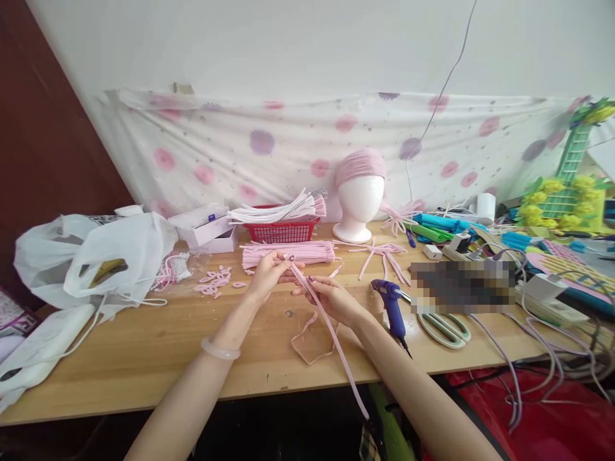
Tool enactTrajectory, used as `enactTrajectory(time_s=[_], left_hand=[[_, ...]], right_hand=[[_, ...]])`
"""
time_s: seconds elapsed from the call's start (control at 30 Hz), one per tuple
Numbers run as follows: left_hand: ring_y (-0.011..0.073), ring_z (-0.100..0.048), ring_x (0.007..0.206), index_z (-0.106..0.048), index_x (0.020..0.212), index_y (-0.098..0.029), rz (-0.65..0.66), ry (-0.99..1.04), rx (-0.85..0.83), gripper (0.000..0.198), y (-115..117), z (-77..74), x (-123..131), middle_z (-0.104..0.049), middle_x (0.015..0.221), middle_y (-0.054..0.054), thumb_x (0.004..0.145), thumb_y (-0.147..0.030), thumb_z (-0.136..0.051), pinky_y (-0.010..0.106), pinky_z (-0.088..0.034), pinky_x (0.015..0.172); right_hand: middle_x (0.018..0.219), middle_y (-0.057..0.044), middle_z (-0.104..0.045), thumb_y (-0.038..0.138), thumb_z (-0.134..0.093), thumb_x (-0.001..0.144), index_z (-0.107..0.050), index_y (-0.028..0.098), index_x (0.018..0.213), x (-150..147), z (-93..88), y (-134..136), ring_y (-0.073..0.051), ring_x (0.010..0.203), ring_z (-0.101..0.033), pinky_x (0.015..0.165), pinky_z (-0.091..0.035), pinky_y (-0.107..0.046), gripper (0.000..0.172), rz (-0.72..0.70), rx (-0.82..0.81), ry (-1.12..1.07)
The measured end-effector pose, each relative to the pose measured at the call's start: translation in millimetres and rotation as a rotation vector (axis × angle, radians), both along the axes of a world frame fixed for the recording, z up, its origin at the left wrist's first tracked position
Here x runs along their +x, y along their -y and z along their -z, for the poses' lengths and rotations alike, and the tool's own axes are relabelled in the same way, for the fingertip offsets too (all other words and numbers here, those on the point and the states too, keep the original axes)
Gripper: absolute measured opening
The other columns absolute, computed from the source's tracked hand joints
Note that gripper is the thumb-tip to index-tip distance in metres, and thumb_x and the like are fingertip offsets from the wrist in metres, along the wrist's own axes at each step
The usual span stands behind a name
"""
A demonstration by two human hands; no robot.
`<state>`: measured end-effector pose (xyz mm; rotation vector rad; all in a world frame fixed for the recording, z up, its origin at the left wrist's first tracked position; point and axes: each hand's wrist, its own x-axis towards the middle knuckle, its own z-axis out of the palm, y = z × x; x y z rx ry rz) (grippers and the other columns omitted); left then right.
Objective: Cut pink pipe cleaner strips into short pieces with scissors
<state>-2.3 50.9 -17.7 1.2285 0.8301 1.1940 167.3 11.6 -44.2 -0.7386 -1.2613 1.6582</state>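
Note:
Near the middle of the table, my left hand [266, 278] pinches the upper end of pink pipe cleaners [342, 357]. My right hand [334, 299] grips the same strands slightly lower, its fingers curled around them. From there a long length slants down past the table's front edge. Beneath my right hand a thin pinkish strip [310, 362] loops on the wood. Just beyond both hands lies a thick bundle of pink pipe cleaners [298, 254]. Small twisted pink pieces [214, 280] are scattered left of my left hand.
A white foam head [358, 200] wears a pink wrap [361, 168]. Behind the bundle stands a red basket [282, 232] of white and pink stems. To the right lie a blue glue gun [394, 310], scissors [446, 331] and tangled cables [552, 358]. Plastic bags [120, 256] crowd the left.

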Motion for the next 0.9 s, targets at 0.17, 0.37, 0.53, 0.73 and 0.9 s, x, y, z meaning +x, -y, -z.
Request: enactTrajectory(time_s=[0.17, 0.37, 0.53, 0.73, 0.9], left_hand=[[0.0207, -0.074, 0.062, -0.043, 0.077, -0.02, -0.023, 0.015, 0.044, 0.032, 0, 4.0, -3, -0.077, 0.074, 0.006, 0.077, -0.028, -0.074, 0.029, -0.059, 0.061], [0.023, -0.075, 0.066, -0.045, 0.075, -0.018, 0.014, 0.026, 0.044, 0.031, 3, 1.8, -4, -0.077, 0.075, 0.009, 0.076, -0.027, -0.075, 0.03, -0.059, 0.061], [0.0218, -0.075, 0.064, -0.045, 0.076, -0.018, 0.045, 0.039, 0.016, 0.027, 2, -0.3, -9, -0.078, 0.075, 0.011, 0.079, -0.022, -0.072, 0.028, -0.059, 0.059], [0.0222, -0.075, 0.064, -0.045, 0.076, -0.018, 0.045, 0.054, -0.011, 0.025, 0, 2.1, -10, -0.077, 0.075, 0.013, 0.08, -0.019, -0.07, 0.028, -0.059, 0.057], [0.0232, -0.075, 0.067, -0.046, 0.075, -0.018, 0.022, 0.064, -0.015, 0.026, -1, 5.2, -9, -0.078, 0.077, 0.012, 0.079, -0.021, -0.071, 0.033, -0.061, 0.063]], right_hand=[[0.074, -0.005, -0.071, 0.038, -0.073, 0.073, -0.074, 0.018, 0.086, -3, 2.9, -1, -0.011, 0.056, -0.038, 0.058, -0.03, -0.028, 0.024, 0.0, 0.037, 0.054], [0.075, -0.006, -0.072, 0.039, -0.071, 0.071, -0.073, 0.018, 0.08, -2, 7.4, -3, -0.012, 0.058, -0.04, 0.059, -0.031, -0.029, 0.022, -0.006, 0.09, 0.094], [0.075, -0.004, -0.072, 0.04, -0.065, 0.078, -0.073, 0.019, 0.084, -2, 7.8, -3, -0.014, 0.06, -0.042, 0.062, -0.033, -0.029, 0.023, -0.016, 0.196, 0.171], [0.079, -0.004, -0.074, 0.042, -0.062, 0.085, -0.072, 0.017, 0.09, 0, 9.5, -4, -0.015, 0.064, -0.045, 0.066, -0.035, -0.03, 0.027, -0.02, 0.329, 0.297], [0.083, -0.005, -0.074, 0.046, -0.061, 0.087, -0.063, 0.019, 0.099, 0, 13.1, -1, -0.015, 0.065, -0.048, 0.067, -0.036, -0.03, 0.03, 0.022, 0.37, 0.324]])
